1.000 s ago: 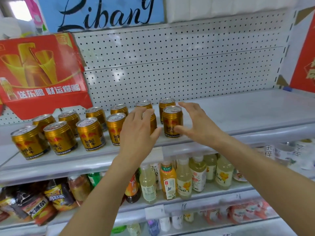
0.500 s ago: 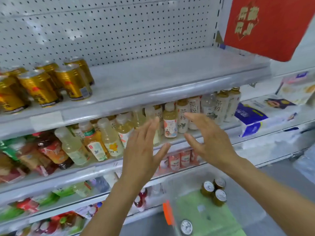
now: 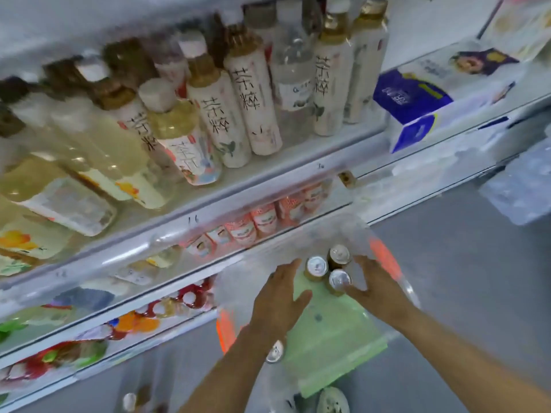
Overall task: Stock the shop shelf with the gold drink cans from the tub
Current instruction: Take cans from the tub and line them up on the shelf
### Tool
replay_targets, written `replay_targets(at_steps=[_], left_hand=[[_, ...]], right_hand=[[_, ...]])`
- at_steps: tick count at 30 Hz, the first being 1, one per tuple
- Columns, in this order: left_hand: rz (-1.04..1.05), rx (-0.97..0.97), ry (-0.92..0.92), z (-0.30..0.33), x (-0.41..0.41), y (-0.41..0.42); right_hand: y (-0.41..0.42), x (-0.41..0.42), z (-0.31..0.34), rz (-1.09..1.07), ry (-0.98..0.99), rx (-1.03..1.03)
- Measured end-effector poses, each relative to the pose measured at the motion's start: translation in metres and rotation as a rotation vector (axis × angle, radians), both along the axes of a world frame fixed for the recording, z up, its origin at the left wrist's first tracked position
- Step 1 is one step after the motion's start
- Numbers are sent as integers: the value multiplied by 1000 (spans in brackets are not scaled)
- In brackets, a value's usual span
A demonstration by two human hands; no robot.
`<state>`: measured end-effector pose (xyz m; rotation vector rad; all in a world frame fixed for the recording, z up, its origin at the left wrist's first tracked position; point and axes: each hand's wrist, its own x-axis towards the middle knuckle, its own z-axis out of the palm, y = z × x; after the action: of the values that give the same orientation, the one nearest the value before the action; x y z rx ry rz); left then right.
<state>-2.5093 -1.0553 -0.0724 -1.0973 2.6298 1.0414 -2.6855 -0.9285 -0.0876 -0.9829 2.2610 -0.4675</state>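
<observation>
A clear plastic tub (image 3: 384, 263) with orange handles and a green floor stands on the ground below the shelves. Three gold drink cans (image 3: 316, 268) stand upright together at its far end, silver tops up. My left hand (image 3: 278, 299) is inside the tub just left of them, fingers spread and empty. My right hand (image 3: 372, 283) reaches in from the right, its fingers apart and close to the nearest can (image 3: 338, 281), possibly touching it. Another can (image 3: 275, 351) shows under my left forearm. The shelf with the stocked cans is out of view.
Shelves of tea and juice bottles (image 3: 214, 114) fill the upper left. Pink packets (image 3: 253, 226) and red packets (image 3: 190, 296) sit on lower shelves. A blue tissue pack (image 3: 411, 99) lies at right. Grey floor (image 3: 462, 278) spreads right of the tub.
My view has dropped from the top shelf of gold cans down to the tub. Both hands came down from the shelf into the tub, either side of the three cans.
</observation>
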Motion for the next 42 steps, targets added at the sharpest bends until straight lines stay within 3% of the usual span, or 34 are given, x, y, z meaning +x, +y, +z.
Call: replay_targets(at_steps=[5,9,16,19,24,29,34,42], left_hand=[[-62,44,-87,-95,-47,-15],[-94,46,-136,-147,-76,-24],[-157,-53,-163,-167,-95,-33],[-132,-12,-147,-159,-91,-37],[63,123,-23,-118,-62,-35],[233,255,84,-46,-21,-31],[366,308,226,33,16,-24],[478,113,351,174,68,-15]], right_hand=[[-12,-8,-87,-123,-102,214],[-25,-13,-136,-185,-167,243],[-37,-6,-160,-259,-98,221],[-34,-7,-151,-267,-49,194],[-26,-6,-102,-253,-48,132],[-18,1,-16,-226,-242,-77],[-20,15,70,-126,-287,-205],[-33,31,202,86,-262,-413]])
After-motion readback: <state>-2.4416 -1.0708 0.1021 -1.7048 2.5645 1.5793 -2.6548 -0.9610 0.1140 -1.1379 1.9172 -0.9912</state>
